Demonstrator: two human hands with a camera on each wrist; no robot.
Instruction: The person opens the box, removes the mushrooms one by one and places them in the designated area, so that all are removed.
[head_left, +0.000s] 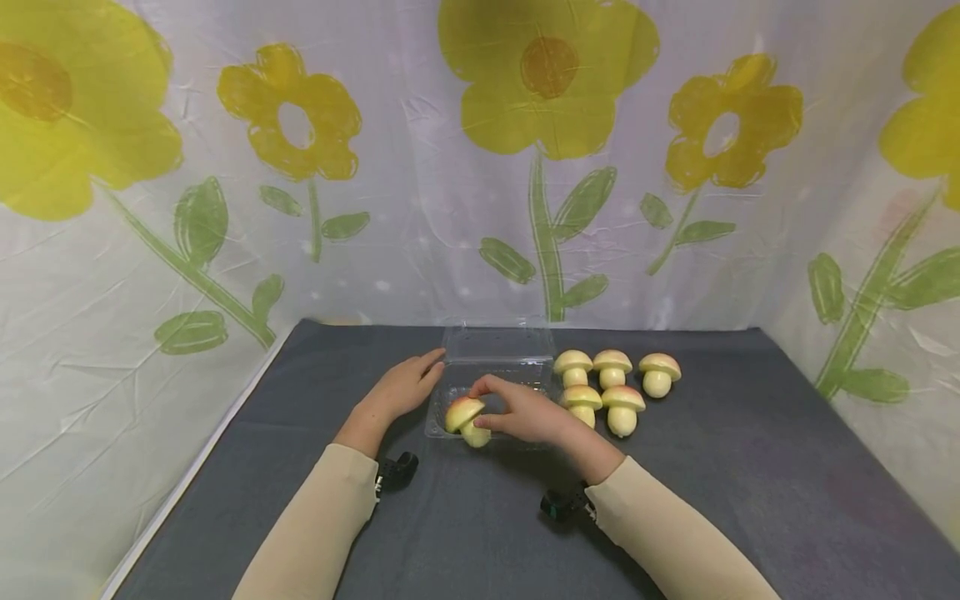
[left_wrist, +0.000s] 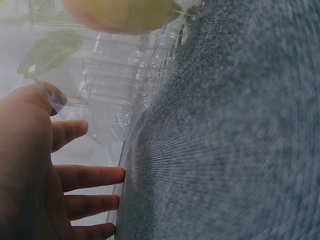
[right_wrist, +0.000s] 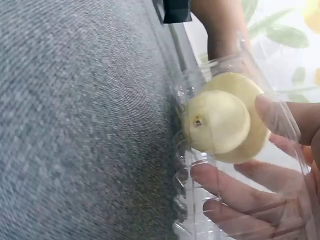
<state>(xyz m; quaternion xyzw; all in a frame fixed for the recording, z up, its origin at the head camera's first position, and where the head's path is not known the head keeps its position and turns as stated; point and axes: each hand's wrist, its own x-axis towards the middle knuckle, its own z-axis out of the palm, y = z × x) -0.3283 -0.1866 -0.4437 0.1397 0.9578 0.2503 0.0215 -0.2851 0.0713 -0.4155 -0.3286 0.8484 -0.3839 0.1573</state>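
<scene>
A clear plastic clamshell box point(head_left: 435, 423) stands on the dark cloth with its lid point(head_left: 498, 342) raised at the back. My right hand point(head_left: 528, 411) pinches a toy mushroom point(head_left: 462, 412), yellow with a reddish cap, at the box's left end. Through the transparent wall in the right wrist view, the pale stem end point(right_wrist: 220, 122) faces the camera, with thumb and fingers at the cap. My left hand point(head_left: 401, 387) is beside the box's left edge, fingers extended. In the left wrist view those fingers point(left_wrist: 92, 176) are spread, with the thumb by the clear plastic.
Several more toy mushrooms point(head_left: 622, 410) stand in a cluster right of the box, partly behind my right wrist. One other mushroom point(head_left: 659, 375) sits slightly apart from them. Behind the table point(head_left: 480, 533) hangs a white curtain point(head_left: 420, 208) with yellow flowers.
</scene>
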